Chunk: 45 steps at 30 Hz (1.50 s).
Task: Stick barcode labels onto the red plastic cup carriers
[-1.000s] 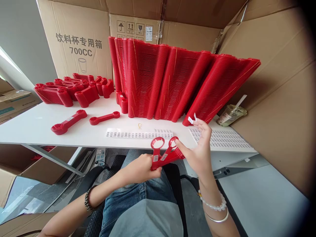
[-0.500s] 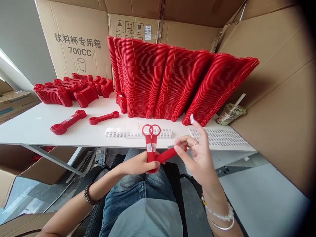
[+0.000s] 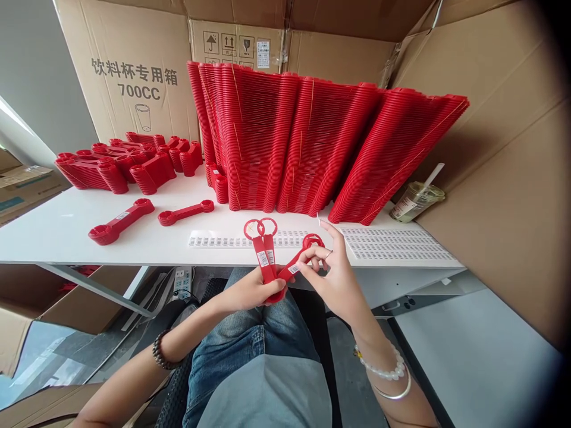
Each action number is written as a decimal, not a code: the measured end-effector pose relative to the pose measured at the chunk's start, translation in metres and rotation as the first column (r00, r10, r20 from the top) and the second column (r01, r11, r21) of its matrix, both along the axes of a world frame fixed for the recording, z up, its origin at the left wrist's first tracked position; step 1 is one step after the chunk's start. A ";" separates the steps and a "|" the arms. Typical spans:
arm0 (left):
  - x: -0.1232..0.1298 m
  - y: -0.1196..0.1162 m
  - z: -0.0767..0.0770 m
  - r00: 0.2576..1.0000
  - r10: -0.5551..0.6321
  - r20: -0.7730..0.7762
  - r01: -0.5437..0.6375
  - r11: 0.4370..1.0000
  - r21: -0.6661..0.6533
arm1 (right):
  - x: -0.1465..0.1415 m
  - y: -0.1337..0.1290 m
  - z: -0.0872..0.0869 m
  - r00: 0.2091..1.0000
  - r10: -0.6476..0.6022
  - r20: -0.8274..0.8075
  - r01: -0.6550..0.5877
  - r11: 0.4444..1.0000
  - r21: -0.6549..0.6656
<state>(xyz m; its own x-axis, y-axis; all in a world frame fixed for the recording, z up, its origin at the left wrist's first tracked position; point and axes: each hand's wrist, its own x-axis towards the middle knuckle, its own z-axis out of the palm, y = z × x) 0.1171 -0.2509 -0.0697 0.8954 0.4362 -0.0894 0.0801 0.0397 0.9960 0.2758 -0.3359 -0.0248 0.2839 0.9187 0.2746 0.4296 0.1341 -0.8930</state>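
Observation:
My left hand [image 3: 256, 289] is closed on the lower ends of several red plastic ring-ended strips [image 3: 266, 261], fanned out over my lap. Two strips point up, each with a white barcode sticker on it. Another red strip [image 3: 289, 270] leans to the right and bears a barcode sticker [image 3: 293, 268]. My right hand [image 3: 328, 267] pinches this strip, thumb at the sticker's edge, below its ring end. A small white sticker [image 3: 318, 219] clings to my raised right index fingertip. Sheets of barcode stickers [image 3: 209, 239] lie on the table beyond my hands.
Tall stacks of red strips [image 3: 263, 142] stand at the table's back. Smaller bundles [image 3: 154, 172] and two short stacks [image 3: 120, 221] lie left. A cup with a straw [image 3: 413, 202] tilts at right by a second sticker sheet [image 3: 401, 242]. Cardboard [image 3: 143, 35] walls the back and right.
A sticker that was at my right fingertips now lies on the right-leaning strip. My right hand has moved left, and the fanned strips have tilted left.

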 end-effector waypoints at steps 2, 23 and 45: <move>0.000 0.000 0.000 1.000 0.008 -0.006 -0.007 1.000 0.022 | 0.000 0.002 -0.001 1.000 -0.008 0.003 0.008 1.000 -0.012; -0.001 0.004 -0.008 0.999 0.026 -0.040 -0.024 0.998 0.050 | 0.000 0.009 -0.006 0.997 -0.040 0.068 0.043 0.998 -0.053; 0.000 0.001 -0.003 0.996 0.083 0.014 -0.082 0.994 -0.068 | -0.012 0.015 -0.021 0.680 -0.389 0.621 0.208 0.915 0.346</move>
<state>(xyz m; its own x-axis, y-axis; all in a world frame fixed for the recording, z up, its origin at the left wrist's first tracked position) 0.1172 -0.2497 -0.0723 0.8584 0.5020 -0.1060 0.0567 0.1125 0.9920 0.2640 -0.3211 -0.0458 0.1912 0.7006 0.6874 0.9477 0.0506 -0.3151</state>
